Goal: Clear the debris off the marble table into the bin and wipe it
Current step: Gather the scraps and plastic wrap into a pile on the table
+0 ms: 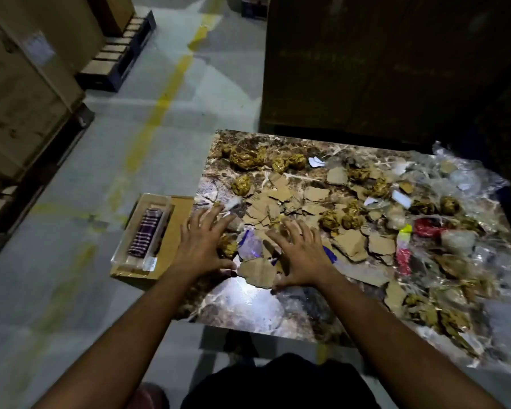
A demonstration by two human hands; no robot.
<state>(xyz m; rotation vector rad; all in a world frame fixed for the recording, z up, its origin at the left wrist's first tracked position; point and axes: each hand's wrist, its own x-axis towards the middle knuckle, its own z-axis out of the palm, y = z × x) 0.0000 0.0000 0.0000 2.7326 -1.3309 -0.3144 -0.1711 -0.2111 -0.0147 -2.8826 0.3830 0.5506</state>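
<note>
Head view, looking down. Tabletop (248, 302) of brown veined marble, bright glare near the front edge.

Left hand (202, 246): palm down, fingers spread and straight, over the tabletop's left edge. Grip wide open, nothing held. Thumb beside a gold foil ball (228, 247); whether touching, cannot tell.

Right hand (300, 255): palm down, fingers splayed, tips slightly bent, lying on cardboard scraps (281, 199) and a clear plastic bag with blue print (250, 246). Grip open, nothing pinched or clasped. Large cardboard piece (257, 273) between the two hands, by the right thumb.

Debris over most of the tabletop, thickest from centre to right:
- torn cardboard scraps, centre, many overlapping
- crumpled gold foil balls (247, 156) at the far left corner, others scattered toward the right
- white paper bits (316, 162) near the far edge
- red wrapper (425, 227) and a yellow-tipped wrapper (404, 231), right side
- clear crumpled film (469, 178) along the right, hanging past the edge; blurred there

Left of the tabletop, lower down: flat cardboard box (174, 228) touching the table's side, carrying a clear plastic case (143, 231) with a striped purple-and-white item inside.

Floor (71, 290) grey concrete with yellow line. Stacked cartons on pallets (18, 98) at left; dark tall carton (396, 69) behind the table.
</note>
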